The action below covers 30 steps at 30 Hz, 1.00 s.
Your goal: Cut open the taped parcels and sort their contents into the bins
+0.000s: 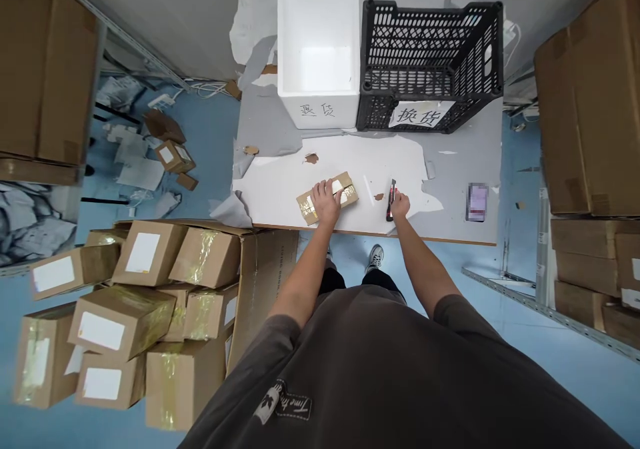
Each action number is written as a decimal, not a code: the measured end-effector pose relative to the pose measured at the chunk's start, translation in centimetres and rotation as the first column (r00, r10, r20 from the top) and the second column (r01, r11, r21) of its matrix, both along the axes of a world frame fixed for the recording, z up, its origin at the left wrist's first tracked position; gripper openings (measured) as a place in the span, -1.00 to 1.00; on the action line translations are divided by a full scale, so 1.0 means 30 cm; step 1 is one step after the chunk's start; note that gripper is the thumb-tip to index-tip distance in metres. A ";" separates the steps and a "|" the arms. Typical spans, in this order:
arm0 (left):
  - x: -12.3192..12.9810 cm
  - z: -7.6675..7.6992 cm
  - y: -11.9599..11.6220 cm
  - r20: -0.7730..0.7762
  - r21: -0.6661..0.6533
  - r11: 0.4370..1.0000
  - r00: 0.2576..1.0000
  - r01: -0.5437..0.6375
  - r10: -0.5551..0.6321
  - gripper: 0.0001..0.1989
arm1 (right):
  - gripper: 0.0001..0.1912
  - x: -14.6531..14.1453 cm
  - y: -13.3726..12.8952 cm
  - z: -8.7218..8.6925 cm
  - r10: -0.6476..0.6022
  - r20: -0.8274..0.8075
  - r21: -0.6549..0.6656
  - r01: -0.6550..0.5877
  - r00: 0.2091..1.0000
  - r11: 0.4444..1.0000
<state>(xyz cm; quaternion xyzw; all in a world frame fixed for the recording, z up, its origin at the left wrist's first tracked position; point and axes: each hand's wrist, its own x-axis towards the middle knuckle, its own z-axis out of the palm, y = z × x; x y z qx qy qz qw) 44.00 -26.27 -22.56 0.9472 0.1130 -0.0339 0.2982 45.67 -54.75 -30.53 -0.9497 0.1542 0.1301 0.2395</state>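
Note:
A small taped cardboard box (349,194) lies on the worktable (460,162), tilted slightly to the right. My left hand (325,202) rests on top of it with the fingers spread a little. To the right, my right hand (400,205) is closed at a red and black utility knife (392,202), which points away from me. Behind the hands stand a white bin (320,110) and a black plastic crate (433,89), both with handwritten Chinese characters on their fronts.
A phone (477,202) lies at the table's right. A large carton (265,282) full of taped boxes stands at the left front. Torn paper covers parts of the tabletop. Shelves with cartons (590,102) flank the right side.

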 end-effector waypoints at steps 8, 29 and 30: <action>0.013 0.019 -0.038 -0.031 0.024 0.993 0.993 -0.114 0.115 -0.35 | -0.40 0.002 0.001 -0.027 -0.334 0.134 0.120 0.320 0.933 0.940; -0.074 -0.011 0.260 -0.296 -0.491 0.862 0.955 -0.130 -0.025 0.13 | -0.15 -0.093 0.358 0.181 0.015 -0.070 0.601 0.031 0.997 0.799; -0.092 -0.030 0.257 -0.296 -0.542 0.825 0.955 -0.161 -0.008 0.10 | -0.12 -0.094 0.385 0.170 0.047 -0.066 0.609 0.003 0.997 0.793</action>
